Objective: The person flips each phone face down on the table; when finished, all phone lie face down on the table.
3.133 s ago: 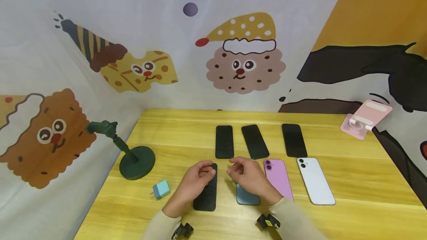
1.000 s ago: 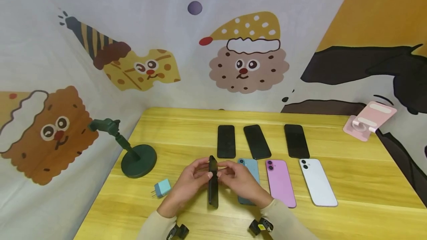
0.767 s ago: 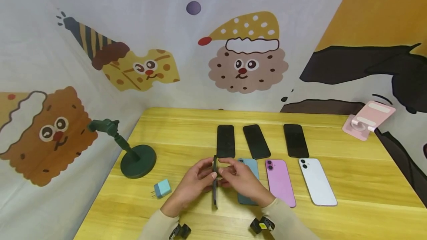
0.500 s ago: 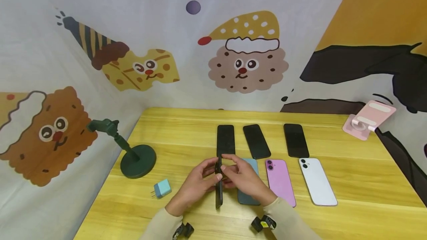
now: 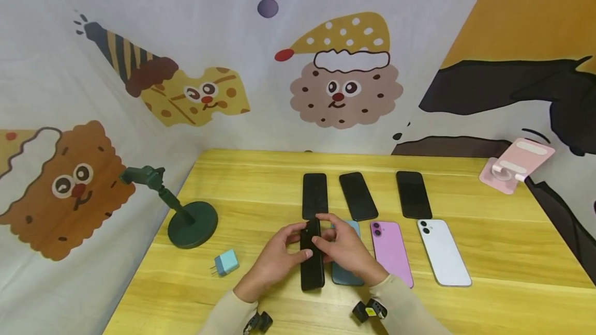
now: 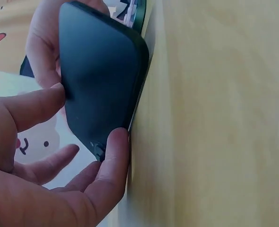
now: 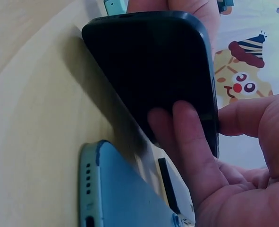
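Observation:
Both hands hold a black smartphone (image 5: 312, 268) tilted on its long edge, low over the table. My left hand (image 5: 279, 255) pinches its left side; in the left wrist view the dark back (image 6: 99, 75) and a camera bump near the fingertips show. My right hand (image 5: 346, 252) grips the other side, with two fingers against the dark screen (image 7: 153, 61) in the right wrist view. Partly hidden beneath the right hand lies a blue smartphone (image 5: 346, 277), back up. A purple smartphone (image 5: 391, 252) and a white smartphone (image 5: 444, 252) lie farther right, backs up.
Three black smartphones (image 5: 315, 195), (image 5: 358, 195), (image 5: 413, 195) lie screen up in a back row. On the left stand a green phone stand (image 5: 192, 225) and a light blue charger plug (image 5: 226, 262). A pink phone stand (image 5: 521, 159) is at the back right.
The black smartphone lay flat under the left hand; both hands then raised it on edge. It has since shifted right and turned so its back tilts into the head view.

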Tool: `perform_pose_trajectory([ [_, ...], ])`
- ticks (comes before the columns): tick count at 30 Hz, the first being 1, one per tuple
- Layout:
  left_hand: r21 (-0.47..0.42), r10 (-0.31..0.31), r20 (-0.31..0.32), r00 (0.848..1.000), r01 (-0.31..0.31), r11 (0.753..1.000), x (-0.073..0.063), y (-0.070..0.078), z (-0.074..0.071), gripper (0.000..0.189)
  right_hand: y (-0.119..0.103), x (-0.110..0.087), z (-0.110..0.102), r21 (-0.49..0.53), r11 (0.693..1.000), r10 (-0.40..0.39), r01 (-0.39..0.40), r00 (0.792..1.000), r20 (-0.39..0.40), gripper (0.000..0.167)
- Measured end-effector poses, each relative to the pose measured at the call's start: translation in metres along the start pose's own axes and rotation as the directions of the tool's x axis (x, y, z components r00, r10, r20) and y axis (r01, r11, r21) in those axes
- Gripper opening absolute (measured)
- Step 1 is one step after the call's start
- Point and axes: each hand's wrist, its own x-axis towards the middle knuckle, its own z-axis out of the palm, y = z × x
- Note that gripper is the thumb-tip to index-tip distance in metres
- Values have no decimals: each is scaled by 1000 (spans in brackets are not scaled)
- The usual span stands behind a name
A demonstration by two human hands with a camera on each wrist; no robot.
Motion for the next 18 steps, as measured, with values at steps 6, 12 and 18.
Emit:
perform_pose_trajectory([
  [6,-289,-66,74,995,85,953,1,-6,-8,66,-8,-3,1,-13,1000,-14,14,1000,-19,64],
  [12,-424,-60,157,986,122,897,-3,-13,-16,70,-15,-6,3,-19,999,-50,50,998,-25,65],
  [18,-409,-40,163,986,104,906,-5,-13,-23,71,-14,-6,5,-55,996,-66,64,997,-36,66],
])
